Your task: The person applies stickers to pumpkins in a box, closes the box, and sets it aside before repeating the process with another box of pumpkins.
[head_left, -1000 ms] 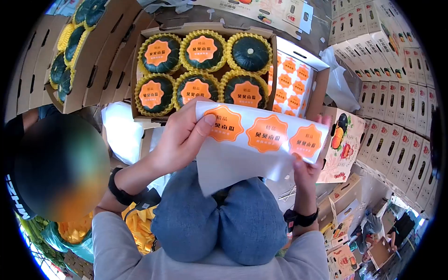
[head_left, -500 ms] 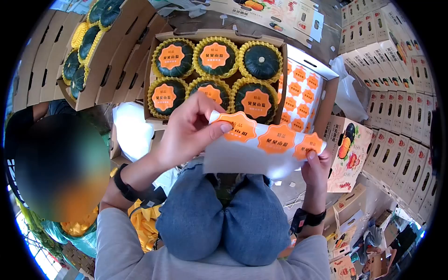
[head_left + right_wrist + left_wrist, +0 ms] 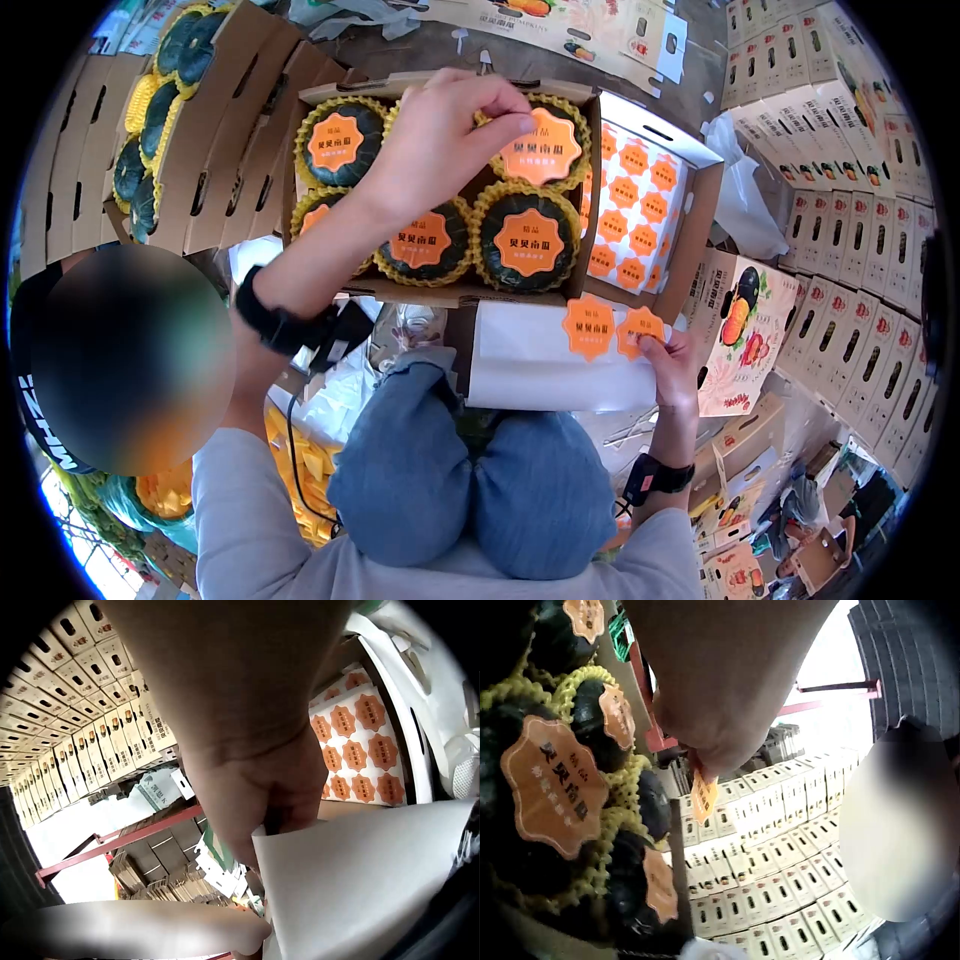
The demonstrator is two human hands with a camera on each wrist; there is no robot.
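Observation:
My left hand [image 3: 445, 135] pinches an orange scalloped sticker [image 3: 541, 150] at the top right dark green pumpkin of the box; whether it touches the skin I cannot tell. In the left wrist view the sticker [image 3: 704, 796] hangs from the fingertips of that hand [image 3: 712, 697]. White backing paper [image 3: 550, 365] with two orange stickers [image 3: 588, 328] at its upper right lies over the lap side of the box, its right edge gripped by my right hand [image 3: 676, 368]. The right wrist view shows this hand [image 3: 259, 780] on the paper [image 3: 352, 870].
The cardboard box [image 3: 450, 292] holds several pumpkins in yellow foam nets. Beside it, a tray holds more sticker sheets [image 3: 630, 215]. Another pumpkin box [image 3: 200, 130] stands left; stacked cartons [image 3: 845, 230] are at right. A person's head is at lower left.
My left hand has left the backing paper and moved up to the top right pumpkin with one sticker. The paper has lowered and flattened, still in my right hand.

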